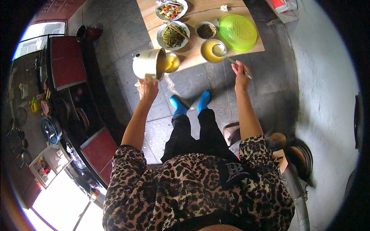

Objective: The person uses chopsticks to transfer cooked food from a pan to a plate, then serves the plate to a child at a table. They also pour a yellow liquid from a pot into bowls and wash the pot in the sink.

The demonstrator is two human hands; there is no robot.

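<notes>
My left hand [148,89] grips the handle of a cream-coloured pot [146,63], tipped on its side with its mouth to the right. Yellow liquid runs from its rim into a small bowl [177,65] at the table's near edge. In my right hand [241,75] is the handle of a metal ladle [219,50]. The ladle's bowl rests in or just over a second bowl of yellow liquid [206,53]. Whether it touches the liquid I cannot tell.
On the wooden table [193,62] are a plate of green vegetables [173,37] with chopsticks [180,32] across it, a plate of mixed food [170,10], a bowl of dark food [205,31], a green mesh basket [238,33] and a garlic bulb [224,8]. A counter with red cabinet doors [68,63] stands left.
</notes>
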